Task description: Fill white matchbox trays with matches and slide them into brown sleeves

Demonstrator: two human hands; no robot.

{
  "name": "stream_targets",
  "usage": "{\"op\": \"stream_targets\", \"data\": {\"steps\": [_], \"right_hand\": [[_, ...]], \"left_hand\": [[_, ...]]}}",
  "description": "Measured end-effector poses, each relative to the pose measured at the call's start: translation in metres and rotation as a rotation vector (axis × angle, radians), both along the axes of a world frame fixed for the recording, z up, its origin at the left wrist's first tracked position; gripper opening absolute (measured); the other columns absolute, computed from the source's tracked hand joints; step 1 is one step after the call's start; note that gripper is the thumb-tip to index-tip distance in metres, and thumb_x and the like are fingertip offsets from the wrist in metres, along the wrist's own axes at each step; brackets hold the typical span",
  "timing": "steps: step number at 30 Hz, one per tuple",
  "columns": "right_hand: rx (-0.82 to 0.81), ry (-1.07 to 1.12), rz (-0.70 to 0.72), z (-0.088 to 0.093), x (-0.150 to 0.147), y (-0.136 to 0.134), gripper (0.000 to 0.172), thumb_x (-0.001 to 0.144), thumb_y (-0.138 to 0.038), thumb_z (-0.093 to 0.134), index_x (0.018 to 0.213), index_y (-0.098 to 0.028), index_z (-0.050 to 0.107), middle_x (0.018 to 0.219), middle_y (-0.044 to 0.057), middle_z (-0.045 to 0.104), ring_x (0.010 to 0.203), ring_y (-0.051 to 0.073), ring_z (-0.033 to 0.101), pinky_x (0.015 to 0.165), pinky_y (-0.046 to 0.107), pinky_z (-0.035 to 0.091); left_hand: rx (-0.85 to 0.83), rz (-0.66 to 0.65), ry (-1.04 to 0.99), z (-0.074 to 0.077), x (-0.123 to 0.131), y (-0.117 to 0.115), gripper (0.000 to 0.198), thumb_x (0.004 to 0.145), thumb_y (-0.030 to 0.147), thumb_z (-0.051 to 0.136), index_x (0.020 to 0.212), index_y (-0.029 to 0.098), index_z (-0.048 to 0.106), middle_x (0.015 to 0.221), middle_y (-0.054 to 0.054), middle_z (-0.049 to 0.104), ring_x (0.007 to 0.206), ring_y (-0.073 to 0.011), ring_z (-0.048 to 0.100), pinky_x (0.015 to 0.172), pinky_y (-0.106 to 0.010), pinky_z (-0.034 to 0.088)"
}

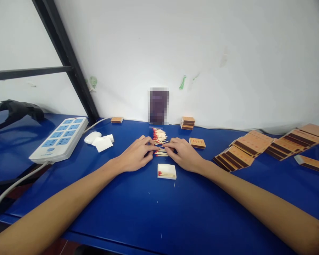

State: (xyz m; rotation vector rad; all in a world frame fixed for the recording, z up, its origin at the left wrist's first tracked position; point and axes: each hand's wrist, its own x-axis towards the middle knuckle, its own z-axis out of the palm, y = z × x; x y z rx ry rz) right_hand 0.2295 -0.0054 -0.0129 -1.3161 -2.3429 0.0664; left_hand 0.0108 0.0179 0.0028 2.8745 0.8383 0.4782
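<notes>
A loose pile of red-headed matches (160, 136) lies on the blue table, with a smaller group of matches (162, 153) just nearer to me. My left hand (138, 154) pinches at the red-headed ends of some matches between the two groups. From the other side, my right hand (184, 154) has its fingertips closed on the plain ends. Exactly how many matches are between the fingers is too small to tell. Below the hands sits a white matchbox tray (163, 166), with several matches along its near side. A closed matchbox (197, 143) rests to the right of my right hand.
Overlapping matchboxes (252, 143) spread across the right side. A small stack of matchboxes (188, 123) and a single matchbox (117, 120) stand by the wall. At left are a power strip (61, 138), a white rounded case (93, 137) and white paper (103, 144). A pixelated dark object (158, 106) leans on the wall.
</notes>
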Motion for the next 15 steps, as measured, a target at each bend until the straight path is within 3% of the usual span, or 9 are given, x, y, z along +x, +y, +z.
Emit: {"op": "stream_targets", "data": {"steps": [10, 15], "right_hand": [[-0.089, 0.112, 0.097, 0.004, 0.0002, -0.0013, 0.032, 0.094, -0.023, 0.037, 0.105, -0.019, 0.067, 0.091, 0.004, 0.071, 0.077, 0.016, 0.06, 0.07, 0.027, 0.04], [-0.116, 0.136, 0.026, 0.0054, 0.0009, -0.0029, 0.029, 0.089, -0.024, 0.045, 0.107, -0.017, 0.067, 0.073, 0.001, 0.065, 0.06, 0.012, 0.052, 0.06, 0.025, 0.036]], "left_hand": [[-0.024, -0.02, 0.043, 0.0051, 0.0005, -0.0028, 0.035, 0.096, 0.026, 0.034, 0.124, 0.024, 0.055, 0.103, -0.007, 0.051, 0.094, -0.0204, 0.044, 0.086, -0.036, 0.038], [-0.01, 0.074, 0.01, 0.0045, 0.0005, -0.002, 0.039, 0.096, 0.04, 0.037, 0.126, 0.022, 0.055, 0.1, -0.006, 0.052, 0.091, -0.0202, 0.045, 0.084, -0.037, 0.038]]}}
